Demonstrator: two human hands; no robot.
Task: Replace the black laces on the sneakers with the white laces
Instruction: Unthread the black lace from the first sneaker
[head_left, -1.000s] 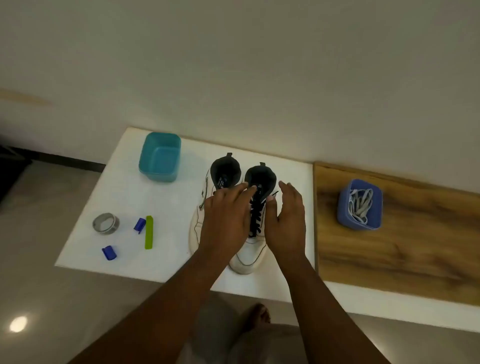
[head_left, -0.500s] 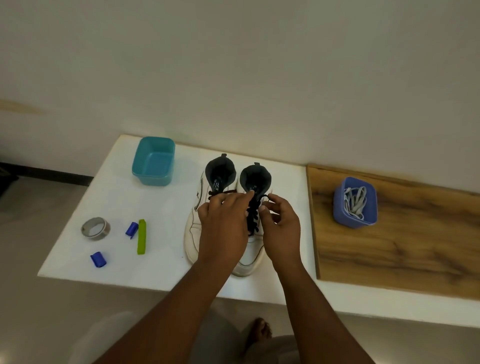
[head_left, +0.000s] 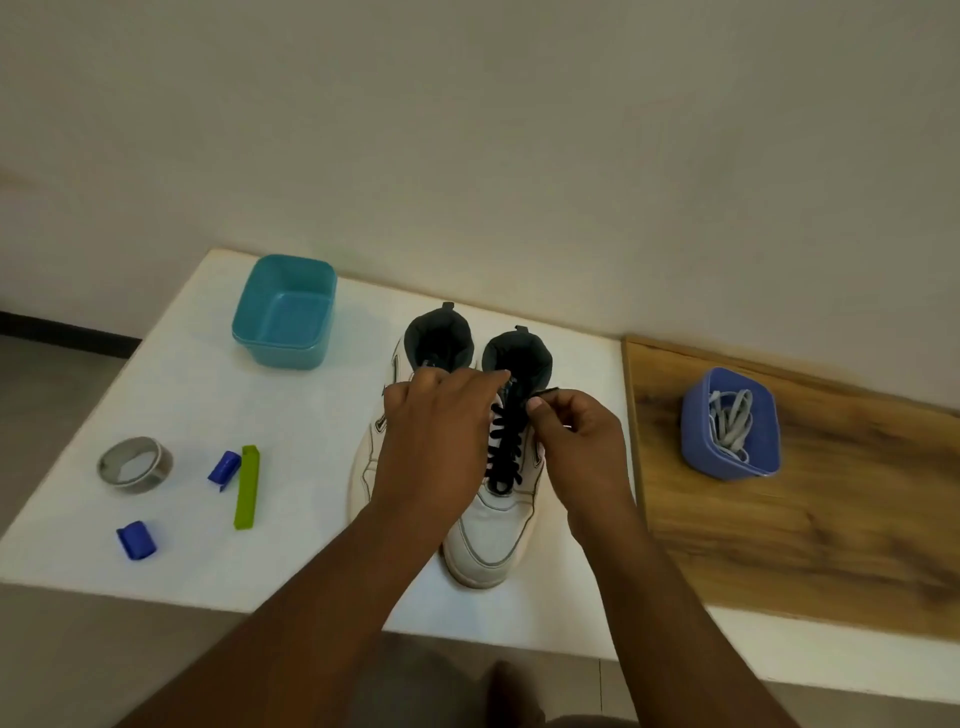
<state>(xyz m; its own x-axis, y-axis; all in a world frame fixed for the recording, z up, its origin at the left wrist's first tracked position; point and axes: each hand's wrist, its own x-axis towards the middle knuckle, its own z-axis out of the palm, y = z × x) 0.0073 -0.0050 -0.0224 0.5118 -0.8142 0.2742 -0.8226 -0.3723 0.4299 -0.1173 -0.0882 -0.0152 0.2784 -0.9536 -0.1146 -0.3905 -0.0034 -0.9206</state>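
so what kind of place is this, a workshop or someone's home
Probably a home or a plain indoor room, not a workshop. A low white table and a wood-grain board stand against a bare painted wall, over a glossy tiled floor. A pair of white sneakers sits on the table.

White sneakers (head_left: 488, 535) with dark collars and black laces (head_left: 505, 452) are noted. A teal tub (head_left: 284, 312), blue tub (head_left: 730, 423) of pale laces (head_left: 731, 423), green clip (head_left: 246, 486) and wood-grain board (head_left: 831, 545) are recorded.
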